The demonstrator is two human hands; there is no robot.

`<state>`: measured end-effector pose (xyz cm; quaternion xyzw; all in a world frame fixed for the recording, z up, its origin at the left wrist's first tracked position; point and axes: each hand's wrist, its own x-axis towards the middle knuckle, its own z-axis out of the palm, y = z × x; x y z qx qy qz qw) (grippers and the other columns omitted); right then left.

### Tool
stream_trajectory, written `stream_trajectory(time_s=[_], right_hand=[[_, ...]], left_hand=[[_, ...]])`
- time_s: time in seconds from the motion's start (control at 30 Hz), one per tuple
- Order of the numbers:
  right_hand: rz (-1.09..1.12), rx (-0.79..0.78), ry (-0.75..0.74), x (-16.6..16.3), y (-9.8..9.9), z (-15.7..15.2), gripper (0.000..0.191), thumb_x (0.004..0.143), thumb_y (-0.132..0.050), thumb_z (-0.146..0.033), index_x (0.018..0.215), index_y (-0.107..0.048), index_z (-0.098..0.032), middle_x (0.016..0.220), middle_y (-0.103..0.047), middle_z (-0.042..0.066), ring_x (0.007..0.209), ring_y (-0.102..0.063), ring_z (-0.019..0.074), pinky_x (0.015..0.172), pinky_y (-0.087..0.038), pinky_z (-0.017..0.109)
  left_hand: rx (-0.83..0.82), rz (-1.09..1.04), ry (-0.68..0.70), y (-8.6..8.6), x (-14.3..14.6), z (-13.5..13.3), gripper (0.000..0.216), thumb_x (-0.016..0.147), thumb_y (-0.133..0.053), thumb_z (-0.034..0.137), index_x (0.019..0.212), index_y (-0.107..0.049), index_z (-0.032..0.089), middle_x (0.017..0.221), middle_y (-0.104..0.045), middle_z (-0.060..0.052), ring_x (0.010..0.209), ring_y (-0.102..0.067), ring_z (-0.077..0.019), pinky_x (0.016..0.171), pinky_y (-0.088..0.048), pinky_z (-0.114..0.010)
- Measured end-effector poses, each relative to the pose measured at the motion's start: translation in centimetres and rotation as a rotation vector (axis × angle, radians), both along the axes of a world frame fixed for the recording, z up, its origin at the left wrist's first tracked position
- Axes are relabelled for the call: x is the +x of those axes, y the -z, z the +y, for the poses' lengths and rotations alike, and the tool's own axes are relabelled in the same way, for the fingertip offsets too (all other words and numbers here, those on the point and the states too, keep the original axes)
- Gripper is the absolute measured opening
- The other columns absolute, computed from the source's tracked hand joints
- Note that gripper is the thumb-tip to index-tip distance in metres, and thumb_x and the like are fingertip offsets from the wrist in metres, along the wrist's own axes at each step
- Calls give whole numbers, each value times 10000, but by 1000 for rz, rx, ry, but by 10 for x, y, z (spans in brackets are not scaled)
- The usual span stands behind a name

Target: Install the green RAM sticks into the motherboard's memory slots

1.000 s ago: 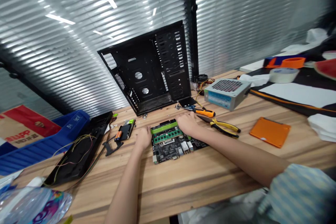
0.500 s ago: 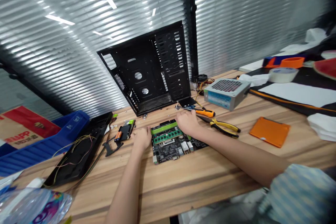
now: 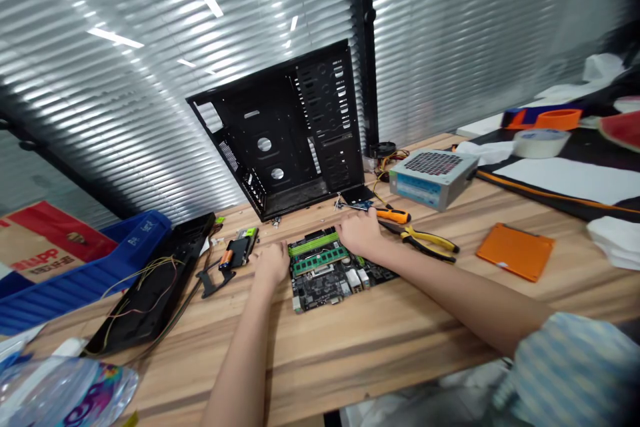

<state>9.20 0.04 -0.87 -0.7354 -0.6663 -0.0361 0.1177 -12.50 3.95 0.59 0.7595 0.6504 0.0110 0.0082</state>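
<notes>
We're riding on the person's head here: a single camera aimed forward and down, close over the wooden worktop (image 3: 380, 340), left hand (image 3: 273, 263) and right hand (image 3: 360, 233) centre frame, black computer case (image 3: 280, 133) straight ahead, window blinds (image 3: 125, 80) behind.

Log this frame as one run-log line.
left hand: at left edge of flat black computer motherboard | right hand: beside its green RAM stick

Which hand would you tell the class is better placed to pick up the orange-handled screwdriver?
Probably the right hand. It sits at the top right corner of the motherboard, close beside the orange-handled screwdriver. The left hand is at the board's left edge, so it would have to reach across the board.
</notes>
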Motion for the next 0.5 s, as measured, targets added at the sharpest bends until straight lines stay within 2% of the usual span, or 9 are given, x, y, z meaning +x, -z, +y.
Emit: stream_trajectory(time_s=[0.5], right_hand=[[-26, -106, -12, -2, -2, 4, 500, 960, -264, -290, 948, -725, -99, 974, -700, 222, 944, -602, 313, 887, -230, 489]], left_hand=[[-5, 39, -18, -2, 2, -2, 543, 964, -179, 391, 1024, -662, 151, 1102, -678, -196, 1109, -594, -353, 923, -360, -524]])
